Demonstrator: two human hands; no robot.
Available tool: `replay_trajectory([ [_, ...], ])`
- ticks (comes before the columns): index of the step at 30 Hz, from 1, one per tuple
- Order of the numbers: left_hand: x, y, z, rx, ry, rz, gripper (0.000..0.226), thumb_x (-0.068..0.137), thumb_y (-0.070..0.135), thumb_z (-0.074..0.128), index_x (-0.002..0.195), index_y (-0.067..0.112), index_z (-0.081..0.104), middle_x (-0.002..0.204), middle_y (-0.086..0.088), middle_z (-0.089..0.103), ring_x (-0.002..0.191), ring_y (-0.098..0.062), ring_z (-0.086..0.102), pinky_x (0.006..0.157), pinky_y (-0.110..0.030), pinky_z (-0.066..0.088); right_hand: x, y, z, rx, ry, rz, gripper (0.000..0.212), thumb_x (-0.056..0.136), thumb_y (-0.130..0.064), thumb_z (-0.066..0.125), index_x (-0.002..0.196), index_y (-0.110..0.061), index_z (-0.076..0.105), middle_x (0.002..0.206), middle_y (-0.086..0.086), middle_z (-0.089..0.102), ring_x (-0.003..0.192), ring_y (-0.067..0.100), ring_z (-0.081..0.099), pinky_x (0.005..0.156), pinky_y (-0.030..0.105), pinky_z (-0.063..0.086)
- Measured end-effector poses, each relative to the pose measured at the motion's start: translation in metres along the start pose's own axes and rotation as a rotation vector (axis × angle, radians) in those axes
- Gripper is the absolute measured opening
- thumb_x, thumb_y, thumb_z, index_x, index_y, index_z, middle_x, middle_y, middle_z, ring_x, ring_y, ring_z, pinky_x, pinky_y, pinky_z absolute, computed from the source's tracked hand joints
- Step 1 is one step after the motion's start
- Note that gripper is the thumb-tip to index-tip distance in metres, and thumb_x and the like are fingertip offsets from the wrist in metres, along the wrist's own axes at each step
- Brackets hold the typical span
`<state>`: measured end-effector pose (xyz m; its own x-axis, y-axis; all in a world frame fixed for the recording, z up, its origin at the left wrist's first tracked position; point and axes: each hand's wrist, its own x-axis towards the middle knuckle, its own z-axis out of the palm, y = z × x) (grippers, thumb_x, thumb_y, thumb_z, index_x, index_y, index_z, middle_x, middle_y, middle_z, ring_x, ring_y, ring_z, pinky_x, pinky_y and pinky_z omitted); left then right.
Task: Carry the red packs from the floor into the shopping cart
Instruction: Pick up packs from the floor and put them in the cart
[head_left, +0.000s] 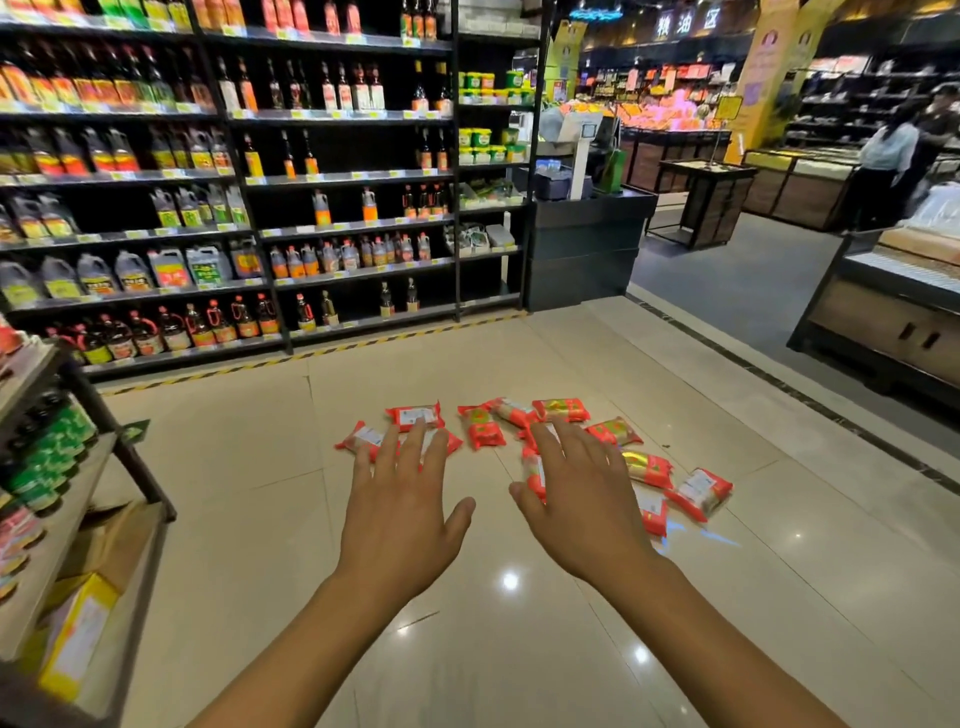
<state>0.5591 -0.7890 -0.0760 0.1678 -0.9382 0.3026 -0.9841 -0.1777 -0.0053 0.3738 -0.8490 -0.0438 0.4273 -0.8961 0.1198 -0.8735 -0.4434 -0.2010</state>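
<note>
A glossy, cream-tiled floor is seen, with ceiling lights mirrored in it. The red packs are scattered on it in a loose cluster, several overlapping and a few lying alone at the cluster's right end.

Beyond the packs, a tall dark shelving unit stocked with bottles is set along the aisle, and a yellow-and-black striped tape is laid at its foot. Beyond the packs and to the right, a dark counter is placed against the shelving's end. Farther off, a grey floor area opens, where two people are seen standing.

Right of the packs, the tiles are bounded by a dark inlaid border, with a wooden display cabinet behind it. Left of the packs, a low metal rack is loaded with green-labelled bottles and a yellow carton. Open tile is left between rack and packs, and on the packs' near side.

The left hand is held palm down over the cluster's left part, fingers straight and spread, nothing gripped. The right hand is spread likewise over the right part, its thumb beside one pack. Whether any pack is touched cannot be told.
</note>
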Motion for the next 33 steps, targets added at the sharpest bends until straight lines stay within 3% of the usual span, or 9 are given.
replay_trajectory([
  [6,0.1,0.005,0.018,0.049,-0.008,-0.016,0.076,0.087,0.062,0.043,0.142,0.012,0.06,0.144,-0.016,0.062,0.131,-0.04,0.059,0.106,-0.061,0.046,0.112,0.031,0.007,0.023,0.002,-0.046,0.069,0.104,-0.055,0.041,0.163,-0.03,0.016,0.172,0.001,0.015,0.158,0.023,0.012,0.125,0.046,0.011],
  [11,0.172,0.017,0.035,-0.003,-0.056,-0.064,0.077,0.098,0.063,0.04,0.161,0.021,0.031,0.169,-0.01,0.03,0.155,-0.036,0.028,0.124,-0.057,0.02,0.187,0.062,0.008,0.026,0.008,-0.083,0.068,0.105,-0.054,0.041,0.163,-0.027,0.019,0.171,0.004,0.019,0.157,0.024,0.016,0.126,0.047,0.01],
  [15,0.211,0.02,0.051,0.006,-0.091,-0.1,0.078,0.093,0.062,0.047,0.157,0.017,0.042,0.162,-0.013,0.042,0.149,-0.039,0.039,0.12,-0.059,0.03,0.234,0.091,0.013,0.036,-0.002,-0.053,0.068,0.105,-0.056,0.039,0.163,-0.026,0.019,0.171,0.004,0.02,0.157,0.024,0.018,0.126,0.046,0.013],
  [20,0.263,0.024,0.068,-0.003,-0.121,-0.099,0.08,0.102,0.063,0.04,0.166,0.024,0.012,0.174,-0.006,0.012,0.16,-0.031,0.011,0.128,-0.052,0.007,0.285,0.115,0.023,0.047,-0.017,-0.04,0.068,0.105,-0.057,0.035,0.163,-0.026,0.018,0.171,0.003,0.02,0.157,0.023,0.017,0.126,0.044,0.014],
  [31,0.405,-0.005,0.136,-0.086,-0.167,-0.098,0.08,0.101,0.063,0.036,0.166,0.022,0.013,0.174,-0.007,0.01,0.16,-0.033,0.008,0.129,-0.053,0.008,0.428,0.144,0.051,0.003,-0.049,0.001,0.072,0.105,-0.052,0.04,0.164,-0.023,0.01,0.171,0.002,0.017,0.158,0.022,0.014,0.127,0.044,0.015],
  [33,0.441,-0.014,0.15,-0.094,-0.183,-0.104,0.08,0.103,0.063,0.034,0.166,0.023,0.006,0.175,-0.006,0.003,0.161,-0.031,0.002,0.128,-0.051,0.002,0.462,0.145,0.055,-0.006,-0.052,0.006,0.073,0.105,-0.051,0.041,0.165,-0.023,0.009,0.172,0.002,0.015,0.158,0.022,0.013,0.127,0.044,0.014],
])
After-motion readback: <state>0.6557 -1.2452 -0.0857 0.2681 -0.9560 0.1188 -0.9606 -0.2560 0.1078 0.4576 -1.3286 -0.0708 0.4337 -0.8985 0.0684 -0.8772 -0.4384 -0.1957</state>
